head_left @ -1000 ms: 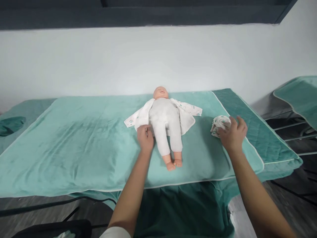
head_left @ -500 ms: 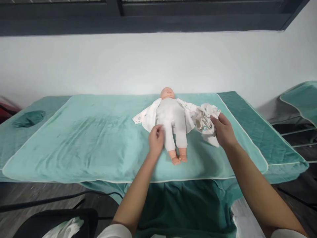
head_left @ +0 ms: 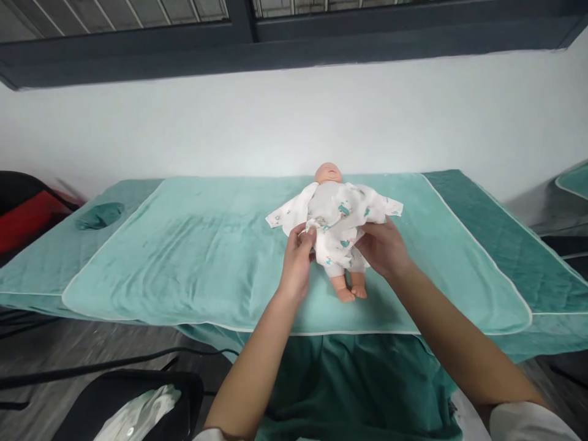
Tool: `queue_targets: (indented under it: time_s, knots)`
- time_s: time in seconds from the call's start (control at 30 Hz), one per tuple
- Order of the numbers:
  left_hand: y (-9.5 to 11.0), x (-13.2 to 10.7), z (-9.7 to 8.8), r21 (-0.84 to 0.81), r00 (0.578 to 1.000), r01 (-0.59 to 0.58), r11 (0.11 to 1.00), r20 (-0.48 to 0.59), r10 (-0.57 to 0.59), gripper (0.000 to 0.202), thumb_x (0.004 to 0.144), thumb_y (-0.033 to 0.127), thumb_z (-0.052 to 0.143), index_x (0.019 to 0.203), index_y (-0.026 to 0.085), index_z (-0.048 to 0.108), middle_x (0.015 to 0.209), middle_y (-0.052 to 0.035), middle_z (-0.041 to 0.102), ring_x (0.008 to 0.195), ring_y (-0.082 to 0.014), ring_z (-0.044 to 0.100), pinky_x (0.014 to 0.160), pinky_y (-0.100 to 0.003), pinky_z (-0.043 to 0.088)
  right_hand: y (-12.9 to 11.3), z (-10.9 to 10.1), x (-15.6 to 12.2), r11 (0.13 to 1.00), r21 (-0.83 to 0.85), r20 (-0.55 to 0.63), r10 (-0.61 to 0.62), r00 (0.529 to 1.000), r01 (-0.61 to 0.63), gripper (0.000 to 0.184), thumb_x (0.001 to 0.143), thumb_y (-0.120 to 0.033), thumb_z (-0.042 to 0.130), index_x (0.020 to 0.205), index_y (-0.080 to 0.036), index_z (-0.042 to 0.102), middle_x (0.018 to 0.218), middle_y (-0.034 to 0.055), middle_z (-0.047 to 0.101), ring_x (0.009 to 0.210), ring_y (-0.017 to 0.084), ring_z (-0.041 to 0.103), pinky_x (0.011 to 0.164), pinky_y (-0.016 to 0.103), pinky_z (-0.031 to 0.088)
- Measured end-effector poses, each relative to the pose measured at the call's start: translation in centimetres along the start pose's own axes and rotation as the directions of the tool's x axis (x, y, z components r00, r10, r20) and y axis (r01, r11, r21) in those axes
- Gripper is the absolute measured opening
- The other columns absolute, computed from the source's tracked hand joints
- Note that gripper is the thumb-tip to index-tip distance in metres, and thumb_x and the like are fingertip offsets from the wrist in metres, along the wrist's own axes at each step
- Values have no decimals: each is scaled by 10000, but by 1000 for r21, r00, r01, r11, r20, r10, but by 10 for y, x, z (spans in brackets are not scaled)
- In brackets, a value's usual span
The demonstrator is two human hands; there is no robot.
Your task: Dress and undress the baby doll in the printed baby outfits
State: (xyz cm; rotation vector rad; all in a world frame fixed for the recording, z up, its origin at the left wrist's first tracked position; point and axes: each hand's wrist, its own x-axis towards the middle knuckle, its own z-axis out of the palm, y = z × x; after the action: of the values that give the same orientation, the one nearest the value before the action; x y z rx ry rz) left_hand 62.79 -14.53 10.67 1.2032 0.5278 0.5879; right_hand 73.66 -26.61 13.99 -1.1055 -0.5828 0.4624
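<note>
A baby doll [head_left: 328, 173] lies on its back, head toward the wall, bare feet toward me. Under its back and arms spreads an open white baby jacket [head_left: 290, 209], sleeves out to both sides. Over the doll's belly and legs I hold up a bunched white baby garment [head_left: 340, 245] with green prints; its exact kind cannot be made out. My left hand [head_left: 296, 262] pinches its left edge between thumb and fingers. At the right side my right hand [head_left: 386, 250] grips the same cloth, its fingertips partly hidden behind it.
The doll rests on a green padded bed [head_left: 184, 257] against a white wall [head_left: 206, 128]. A face hole [head_left: 100, 215] is at the bed's left end. Below left, a black chair [head_left: 184, 392] carries crumpled white cloth [head_left: 142, 413]. A red and black object [head_left: 27, 217] stands far left.
My right hand has brought the printed garment leftward from beside the doll to over its belly and legs. My left hand has taken hold of it too. The view has shifted left.
</note>
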Motion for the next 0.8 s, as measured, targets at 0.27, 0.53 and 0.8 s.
queue_targets:
  time_s: [0.27, 0.53, 0.8]
  knots:
    - [40, 20, -12, -132, 988, -88, 987, 113, 103, 300, 760, 389, 818, 892, 181, 648, 782, 12, 633, 691, -116, 608, 639, -227, 498, -2, -39, 3, 965, -252, 84, -56, 995, 75, 253, 679, -266, 735, 901, -241, 616, 941, 14, 678, 871, 213, 647, 784, 370, 556]
    - [126, 38, -3, -2, 920, -340, 940, 208, 333, 190, 915, 351, 702, 915, 194, 596, 775, 24, 568, 887, -164, 716, 717, -244, 570, -31, -46, 6, 880, -446, 231, -59, 971, 160, 239, 864, -302, 718, 1093, -253, 671, 1223, 53, 673, 1162, 236, 636, 973, 425, 545]
    - [134, 28, 31, 52, 922, -263, 963, 308, 235, 145, 967, 285, 600, 886, 168, 632, 829, 14, 610, 883, -170, 739, 656, -230, 567, -99, 21, 32, 872, -386, 256, -213, 943, 302, 211, 889, -376, 703, 958, -180, 670, 1037, -24, 593, 1260, 234, 576, 941, 323, 523]
